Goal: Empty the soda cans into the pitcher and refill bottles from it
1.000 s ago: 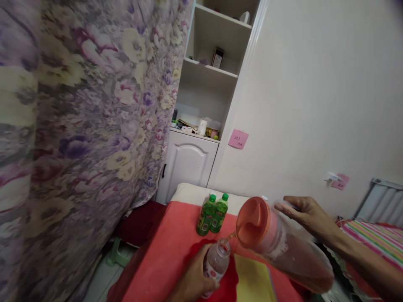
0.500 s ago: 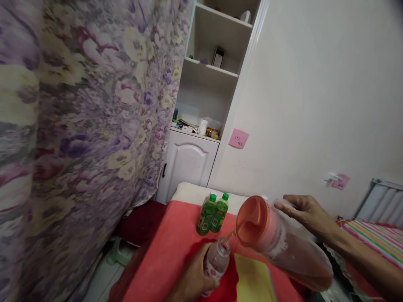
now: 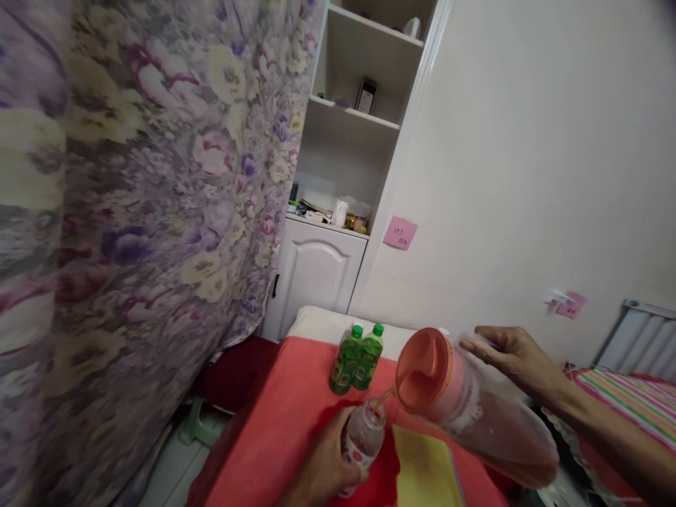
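Note:
My right hand is closed around the handle of a clear pitcher with an orange lid. The pitcher is tipped far over to the left, and brownish liquid lies along its lower side. From the spout a thin stream of liquid runs into the mouth of a clear plastic bottle. Wrapped around that bottle, my left hand keeps it slightly tilted below the spout. The bottle bears a printed label; its base is partly hidden by my fingers.
Two green drink bottles stand just behind on the red-covered table. A yellow sheet or booklet lies under the pitcher. A floral curtain hangs at left; a shelved cabinet and a wall are behind.
The pitcher stays tipped with the stream still running into the bottle. Both hands hold nearly the same positions; little else differs.

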Available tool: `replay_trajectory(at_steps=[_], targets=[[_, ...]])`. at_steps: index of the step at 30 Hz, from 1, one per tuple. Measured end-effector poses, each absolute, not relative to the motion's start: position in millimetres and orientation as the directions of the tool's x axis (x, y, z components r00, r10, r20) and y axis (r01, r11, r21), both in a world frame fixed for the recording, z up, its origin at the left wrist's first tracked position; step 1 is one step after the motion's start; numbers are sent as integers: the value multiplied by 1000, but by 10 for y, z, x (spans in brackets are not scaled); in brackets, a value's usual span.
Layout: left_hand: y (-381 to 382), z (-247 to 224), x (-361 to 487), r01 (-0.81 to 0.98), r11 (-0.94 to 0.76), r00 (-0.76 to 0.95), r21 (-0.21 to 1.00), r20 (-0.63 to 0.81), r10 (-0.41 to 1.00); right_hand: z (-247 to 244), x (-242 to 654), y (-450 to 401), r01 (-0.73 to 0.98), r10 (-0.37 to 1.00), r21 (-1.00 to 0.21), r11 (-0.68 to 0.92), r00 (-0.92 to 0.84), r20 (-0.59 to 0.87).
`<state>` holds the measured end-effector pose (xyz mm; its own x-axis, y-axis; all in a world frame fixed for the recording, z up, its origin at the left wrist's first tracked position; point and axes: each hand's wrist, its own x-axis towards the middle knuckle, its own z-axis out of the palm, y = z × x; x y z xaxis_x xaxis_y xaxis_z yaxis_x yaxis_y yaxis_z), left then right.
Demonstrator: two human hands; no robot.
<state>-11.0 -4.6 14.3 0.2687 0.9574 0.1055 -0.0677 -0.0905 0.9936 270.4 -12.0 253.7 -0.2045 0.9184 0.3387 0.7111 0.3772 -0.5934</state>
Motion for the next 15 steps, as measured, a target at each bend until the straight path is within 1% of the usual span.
replay_trajectory(at_steps=[6, 15], targets=[[-44, 152, -100, -64, -115, 221, 991, 127, 967, 2524, 2718, -108, 718, 918, -583, 381, -216, 334], [-84, 226, -100, -86, -98, 257, 991, 117, 959, 2513, 2656, -118, 715, 908, -575, 398, -220, 356]])
